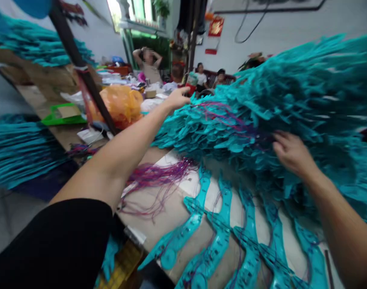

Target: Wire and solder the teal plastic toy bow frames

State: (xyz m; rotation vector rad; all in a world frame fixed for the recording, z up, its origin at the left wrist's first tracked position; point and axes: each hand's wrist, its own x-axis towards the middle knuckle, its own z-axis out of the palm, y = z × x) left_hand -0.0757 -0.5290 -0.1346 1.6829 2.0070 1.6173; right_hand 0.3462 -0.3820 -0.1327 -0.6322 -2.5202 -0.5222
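A bundle of thin pink and purple wires (221, 113) stretches across a heap of turquoise plastic pieces (198, 132). My left hand (179, 98) reaches far forward, its fingers closed at the near-left end of that bundle; the fingertips are blurred. On the right, my right hand (291, 152) pinches the darker end of the same wires, in front of the heap. Below, several long, bent turquoise plastic parts (221, 226) lie in a row on the table, thin wires running along them. A second bunch of pink and purple wires (159, 174) rests beneath my left forearm.
Stacked turquoise pieces (23, 148) stand at left, near a green tray (64, 114) and an orange plastic bag (120, 102). A dark post (78, 60) rises by the table (141, 196). Several people sit in the background. Below the table edge is a yellow crate (124, 263).
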